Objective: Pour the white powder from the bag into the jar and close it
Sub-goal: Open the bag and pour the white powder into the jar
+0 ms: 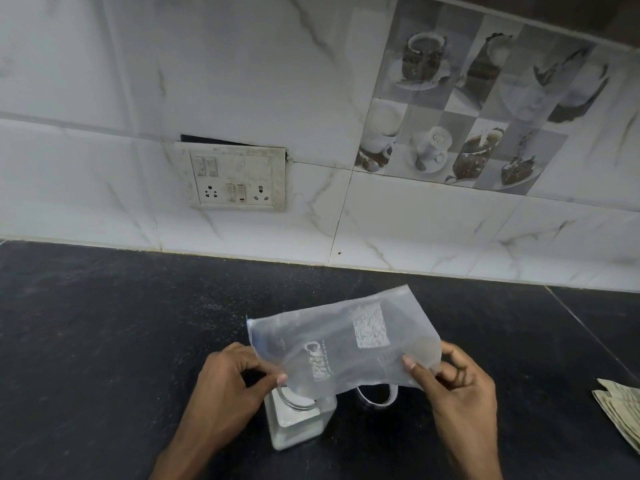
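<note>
A clear plastic bag with a white label and printed lettering hangs flat above the counter; little or no powder shows inside it. My left hand pinches its lower left edge and my right hand pinches its right corner. Just under the bag stands a square clear jar with an open round mouth and white powder inside. The jar's clear round lid lies on the counter to the jar's right, partly hidden by the bag.
The dark speckled counter runs to a white marble-tiled wall with a switch and socket plate. A folded stack of paper or cloth lies at the right edge.
</note>
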### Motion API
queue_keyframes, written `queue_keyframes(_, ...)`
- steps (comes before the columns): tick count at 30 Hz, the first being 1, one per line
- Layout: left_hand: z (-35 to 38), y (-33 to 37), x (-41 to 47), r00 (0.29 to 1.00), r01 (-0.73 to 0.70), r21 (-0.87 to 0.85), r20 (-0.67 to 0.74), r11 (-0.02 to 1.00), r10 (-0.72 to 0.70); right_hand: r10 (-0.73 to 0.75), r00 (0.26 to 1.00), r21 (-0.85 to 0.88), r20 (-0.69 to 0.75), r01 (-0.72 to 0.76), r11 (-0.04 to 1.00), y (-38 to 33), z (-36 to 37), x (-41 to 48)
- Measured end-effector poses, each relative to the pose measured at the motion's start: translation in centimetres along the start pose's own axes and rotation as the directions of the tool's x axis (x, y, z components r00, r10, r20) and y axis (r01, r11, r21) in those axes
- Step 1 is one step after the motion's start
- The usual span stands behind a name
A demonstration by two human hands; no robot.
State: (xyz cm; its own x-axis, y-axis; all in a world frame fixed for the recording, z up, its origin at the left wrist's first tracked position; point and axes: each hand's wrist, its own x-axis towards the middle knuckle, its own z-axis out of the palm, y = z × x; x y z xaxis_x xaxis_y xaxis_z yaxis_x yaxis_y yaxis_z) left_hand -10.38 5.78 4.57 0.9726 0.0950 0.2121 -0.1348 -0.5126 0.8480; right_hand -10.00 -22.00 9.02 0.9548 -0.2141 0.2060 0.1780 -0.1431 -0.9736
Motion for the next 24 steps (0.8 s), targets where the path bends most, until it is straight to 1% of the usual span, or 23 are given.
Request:
queue_keyframes(3, -0.04, 0.05, 0.02, 1.0, -0.01, 0.009, 0.002, 1.0, 0.01, -0.017, 1.0, 0.009, 0.026, 0.017, 1.0, 0.1, 0.07, -0.05)
queue_keyframes(6, 0.0, 0.17, 0.04, 1.0, -0.002, -0.001, 0.0, 1.0, 0.002, -0.024, 0.999, -0.004, -0.028, 0.024, 1.0, 0.27, 0.03, -0.04)
queue_keyframes(8, 0.02, 0.1, 0.01, 1.0, 0.007, -0.012, 0.001, 1.0, -0.007, -0.016, 0.999, 0.026, -0.037, 0.017, 1.0, 0.33, 0.04, -0.07)
queue_keyframes(12, 0.01, -0.01, -0.08, 1.0, -0.007, 0.002, 0.002, 1.0, 0.007, -0.027, 0.999, 0.038, 0.021, 0.026, 0.999, 0.31, 0.15, -0.11)
queue_keyframes(16, -0.02, -0.02, -0.09, 1.0, 0.01, -0.004, -0.001, 1.0, -0.01, -0.022, 1.0, 0.009, -0.012, 0.022, 1.0, 0.26, -0.03, -0.09)
queue_keyframes(20, 0.06, -0.22, 0.03, 1.0, 0.004, 0.022, 0.011, 1.0, -0.004, -0.018, 0.999, 0.026, 0.049, 0.017, 1.0, 0.22, 0.08, -0.3)
queue_keyframes(24, 0.02, -0.12, -0.08, 1.0, 0.0, 0.025, 0.008, 1.0, 0.0, -0.018, 1.0, -0.013, 0.007, 0.018, 1.0, 0.4, -0.1, -0.23)
